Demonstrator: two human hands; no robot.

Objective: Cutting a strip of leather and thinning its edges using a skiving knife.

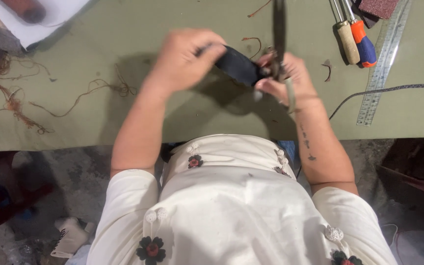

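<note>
Left hand (185,59) closed around one end of a black strap (239,66), raised just above the green tabletop (123,44). Right hand (285,78) pinching the strap's other end, also gripping long dark scissors (279,29) pointing away from the body. Strap roughly mid-table, well inside the near edge. Beyond the strap to the right: two screwdrivers (354,39), a steel ruler (384,64), a dark cord (388,91), all well apart from the hands. Left of the strap: bare green surface, then tangled brown thread (74,98) toward the left edge. White paper (35,19) at the far left corner.
</note>
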